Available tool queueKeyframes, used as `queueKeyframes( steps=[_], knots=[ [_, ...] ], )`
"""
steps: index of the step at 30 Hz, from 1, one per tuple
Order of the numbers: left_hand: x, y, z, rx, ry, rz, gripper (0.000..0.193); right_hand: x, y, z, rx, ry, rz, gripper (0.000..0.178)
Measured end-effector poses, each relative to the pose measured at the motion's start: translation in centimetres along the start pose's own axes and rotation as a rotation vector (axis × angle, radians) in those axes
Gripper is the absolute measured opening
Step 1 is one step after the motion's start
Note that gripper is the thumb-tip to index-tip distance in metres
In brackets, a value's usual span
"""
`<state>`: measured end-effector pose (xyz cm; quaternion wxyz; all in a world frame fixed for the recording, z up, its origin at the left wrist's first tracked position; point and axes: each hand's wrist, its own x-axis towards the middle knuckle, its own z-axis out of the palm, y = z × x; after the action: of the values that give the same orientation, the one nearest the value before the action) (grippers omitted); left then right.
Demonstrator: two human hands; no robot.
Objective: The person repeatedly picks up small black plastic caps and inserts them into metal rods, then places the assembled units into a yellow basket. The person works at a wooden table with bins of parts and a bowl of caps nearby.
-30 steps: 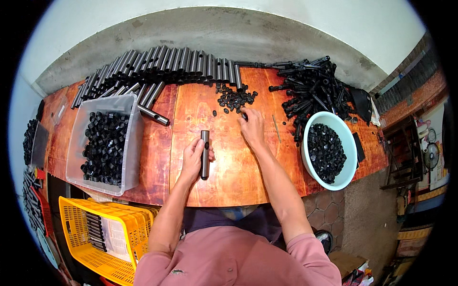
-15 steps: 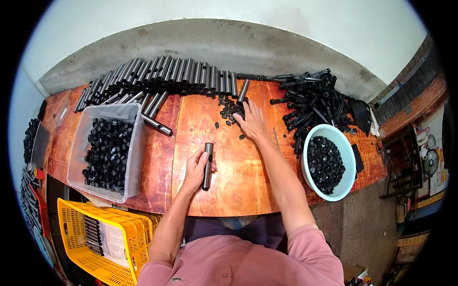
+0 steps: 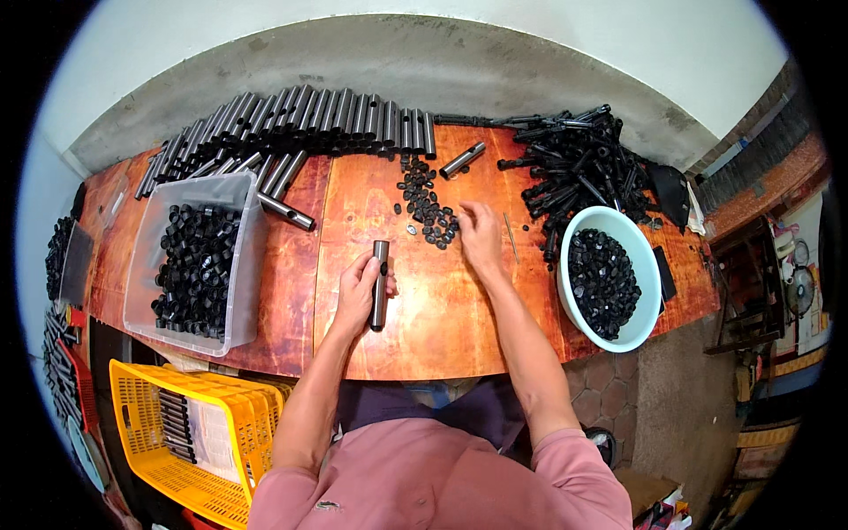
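Note:
My left hand (image 3: 356, 290) grips a dark metal tube (image 3: 380, 284) and holds it lengthwise over the orange wooden table (image 3: 424, 309). Further out, my right hand (image 3: 477, 231) rests on the table with its fingers at the edge of a scatter of small black caps (image 3: 426, 205). Whether those fingers pinch a cap I cannot tell. A single loose tube (image 3: 463, 160) lies just beyond the caps.
A row of dark tubes (image 3: 291, 119) lines the table's far edge. A clear bin of black caps (image 3: 199, 261) stands left, a pale round bowl of caps (image 3: 608, 276) right, a heap of black parts (image 3: 579, 172) behind it. A yellow crate (image 3: 181, 433) sits below left.
The view has shifted, so the table sits lower in the picture. My right hand stays at the scattered caps. My left hand keeps hold of the tube.

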<state>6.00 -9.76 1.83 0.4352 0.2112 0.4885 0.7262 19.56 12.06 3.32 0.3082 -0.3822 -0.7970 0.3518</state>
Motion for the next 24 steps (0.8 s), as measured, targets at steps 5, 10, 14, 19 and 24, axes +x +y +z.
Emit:
queueKeyframes(
  steps=[5,10,14,19,24],
  knots=[
    [-0.1,0.1,-0.1,0.017,-0.002,-0.019,0.033,-1.1,0.4,-0.4,-0.074,-0.01,-0.022,0.018],
    [0.0,0.1,-0.2,0.031,-0.017,0.004,0.036,-0.7,-1.1,0.6,-0.165,-0.003,-0.113,0.016],
    [-0.2,0.7,0.3,0.011,-0.003,-0.018,0.031,0.3,-2.6,1.3,-0.468,-0.062,-0.12,0.015],
    [-0.4,0.8,0.5,0.004,0.013,-0.017,0.032,0.3,-3.4,1.0,-0.428,-0.083,-0.183,0.016],
    [-0.3,-0.1,-0.1,-0.008,0.022,-0.007,0.032,-4.7,-4.1,-1.2,-0.278,-0.072,-0.209,0.017]
  ],
)
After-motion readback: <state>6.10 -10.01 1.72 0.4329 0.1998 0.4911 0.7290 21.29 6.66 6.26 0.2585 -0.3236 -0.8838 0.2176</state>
